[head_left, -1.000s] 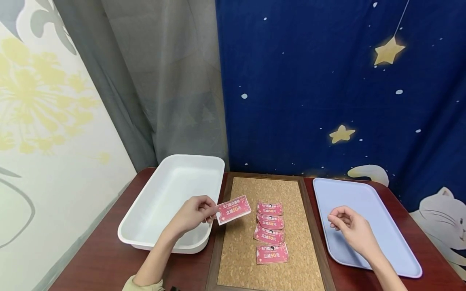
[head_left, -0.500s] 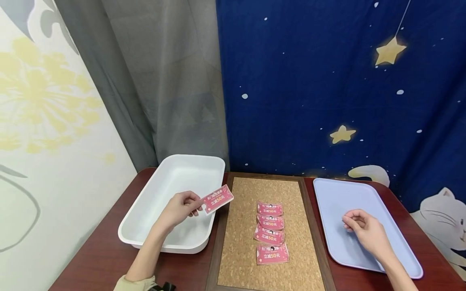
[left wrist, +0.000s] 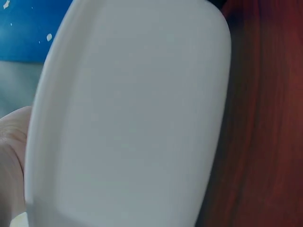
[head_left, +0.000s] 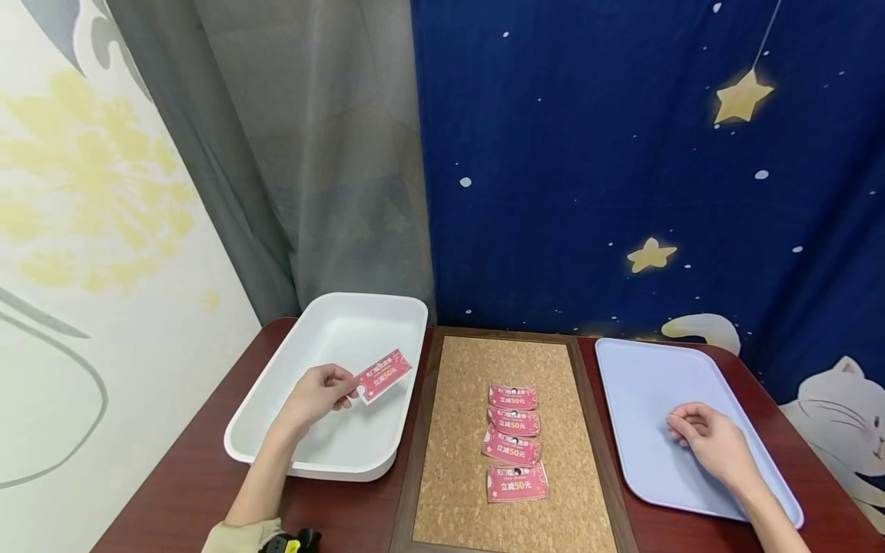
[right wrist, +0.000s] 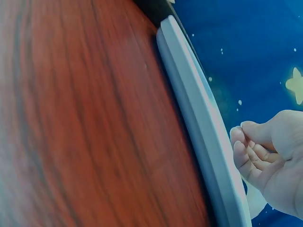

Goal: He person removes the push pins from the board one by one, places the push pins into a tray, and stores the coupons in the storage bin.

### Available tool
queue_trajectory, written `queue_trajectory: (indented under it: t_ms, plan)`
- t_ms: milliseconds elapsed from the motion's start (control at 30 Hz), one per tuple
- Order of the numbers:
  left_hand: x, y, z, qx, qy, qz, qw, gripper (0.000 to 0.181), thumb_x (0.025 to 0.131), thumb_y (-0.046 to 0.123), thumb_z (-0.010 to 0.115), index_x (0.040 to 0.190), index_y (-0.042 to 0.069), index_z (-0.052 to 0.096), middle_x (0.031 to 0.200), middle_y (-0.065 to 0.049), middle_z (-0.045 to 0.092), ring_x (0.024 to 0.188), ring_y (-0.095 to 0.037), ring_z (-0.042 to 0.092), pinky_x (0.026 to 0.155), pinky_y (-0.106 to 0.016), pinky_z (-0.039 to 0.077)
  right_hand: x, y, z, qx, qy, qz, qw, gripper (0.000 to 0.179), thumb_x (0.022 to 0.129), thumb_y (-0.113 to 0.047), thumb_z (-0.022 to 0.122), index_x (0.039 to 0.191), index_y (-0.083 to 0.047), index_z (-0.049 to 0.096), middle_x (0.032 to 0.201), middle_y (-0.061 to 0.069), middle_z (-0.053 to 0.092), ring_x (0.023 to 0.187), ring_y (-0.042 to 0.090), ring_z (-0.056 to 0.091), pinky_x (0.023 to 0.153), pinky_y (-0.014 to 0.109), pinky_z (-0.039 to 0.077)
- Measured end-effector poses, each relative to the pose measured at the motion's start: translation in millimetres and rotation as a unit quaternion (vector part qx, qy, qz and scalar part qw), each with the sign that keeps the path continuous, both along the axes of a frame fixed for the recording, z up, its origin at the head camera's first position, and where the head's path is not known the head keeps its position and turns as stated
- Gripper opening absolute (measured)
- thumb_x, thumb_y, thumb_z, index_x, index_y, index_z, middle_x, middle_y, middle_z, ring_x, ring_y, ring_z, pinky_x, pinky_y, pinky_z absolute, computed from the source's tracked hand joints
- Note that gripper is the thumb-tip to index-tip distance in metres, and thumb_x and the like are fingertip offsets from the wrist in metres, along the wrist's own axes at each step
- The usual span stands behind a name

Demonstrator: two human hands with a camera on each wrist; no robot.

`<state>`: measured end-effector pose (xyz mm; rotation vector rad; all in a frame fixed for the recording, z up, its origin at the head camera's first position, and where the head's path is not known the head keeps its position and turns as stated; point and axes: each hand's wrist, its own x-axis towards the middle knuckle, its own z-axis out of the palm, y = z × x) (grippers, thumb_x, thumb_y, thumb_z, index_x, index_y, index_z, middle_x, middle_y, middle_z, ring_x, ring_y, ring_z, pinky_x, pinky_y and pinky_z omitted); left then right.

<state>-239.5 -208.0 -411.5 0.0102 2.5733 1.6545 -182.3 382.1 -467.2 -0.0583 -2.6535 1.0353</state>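
My left hand point(head_left: 316, 398) pinches a pink coupon point(head_left: 382, 375) by its left end, above the white basin point(head_left: 243, 449). In the left wrist view, part of that hand point(left wrist: 12, 161) shows beyond the white basin point(left wrist: 137, 94); the coupon is hidden there. Over the pale blue tray point(head_left: 643, 376) hovers my right hand point(head_left: 712, 442), thumb and index fingertips together. No object shows between those fingertips, though something tiny could be hidden. The right wrist view has this hand point(right wrist: 274, 161) beyond the tray's side point(right wrist: 203, 123). Several pink coupons point(head_left: 517, 484) lie in a column on the cork board point(head_left: 456, 476).
The cork board's dark wooden frame point(head_left: 408, 491) separates basin and tray on the reddish-brown table point(head_left: 346, 514). Each coupon on the board has a small dark spot near its top. Grey curtain point(head_left: 346, 153) and blue starry curtain point(head_left: 553, 153) hang behind.
My left hand has moved left with the coupon, from the board's edge to over the basin. My right hand has shifted right and slightly nearer, further over the tray.
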Motion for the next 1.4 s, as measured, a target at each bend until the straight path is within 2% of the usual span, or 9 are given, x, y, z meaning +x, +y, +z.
queue_trajectory:
  t_ms: [200,333,500,733,1000,1400]
  plan:
    - [-1.5,-10.8,-7.3,-0.005,-0.015,0.011,0.9998,0.020,0.099,0.008,0.063,0.101,-0.011,0.061,0.080,-0.011,0.068,0.066,-0.015,0.059,0.061,-0.025,0.051,-3.1,11,-2.4,0.028,-0.026,-0.010,0.9992,0.019,0.101,-0.012,0.062,0.097,0.007,0.063,0.082,0.009,0.069,0.063,0.004,0.060,0.055,0.022,0.049]
    - [-3.3,-16.0,-10.8,-0.027,-0.023,0.024,0.9991,0.019,0.099,0.008,0.062,0.103,-0.011,0.061,0.081,-0.011,0.068,0.067,-0.015,0.059,0.061,-0.025,0.051,-3.9,17,-3.5,0.053,-0.030,-0.016,0.9980,0.018,0.099,-0.012,0.064,0.096,0.006,0.065,0.082,0.008,0.070,0.063,0.003,0.060,0.055,0.022,0.046]
    - [-3.9,-20.1,-12.3,-0.057,-0.039,0.038,0.9969,0.019,0.099,0.008,0.062,0.103,-0.010,0.061,0.081,-0.011,0.067,0.067,-0.015,0.058,0.062,-0.027,0.050,-5.7,25,-2.3,0.079,-0.039,-0.017,0.9960,0.018,0.097,-0.012,0.066,0.095,0.006,0.066,0.082,0.010,0.070,0.068,0.008,0.059,0.057,0.023,0.045]
    - [-3.5,-25.9,-14.0,-0.093,-0.045,0.048,0.9935,0.020,0.098,0.010,0.064,0.102,-0.009,0.062,0.079,-0.011,0.065,0.065,-0.017,0.057,0.060,-0.027,0.047,-7.7,33,-1.2,0.104,-0.054,-0.026,0.9928,0.017,0.096,-0.011,0.067,0.092,0.005,0.067,0.081,0.010,0.069,0.072,0.015,0.058,0.060,0.029,0.044]
    - [-4.4,-30.2,-14.8,-0.112,-0.060,0.053,0.9905,0.019,0.097,0.010,0.064,0.099,-0.008,0.062,0.077,-0.012,0.063,0.063,-0.016,0.058,0.057,-0.026,0.047,-8.9,38,0.6,0.107,-0.111,-0.021,0.9878,0.019,0.097,-0.012,0.063,0.092,0.006,0.066,0.080,0.008,0.066,0.073,0.018,0.054,0.067,0.038,0.043]
    - [-4.5,-33.3,-20.5,-0.143,-0.066,0.052,0.9861,0.017,0.096,0.007,0.065,0.094,-0.010,0.061,0.074,-0.013,0.064,0.060,-0.015,0.059,0.056,-0.025,0.049,-9.3,39,5.5,0.098,-0.142,-0.027,0.9846,0.026,0.098,-0.019,0.062,0.095,0.007,0.068,0.087,0.014,0.068,0.078,0.021,0.057,0.068,0.037,0.043]
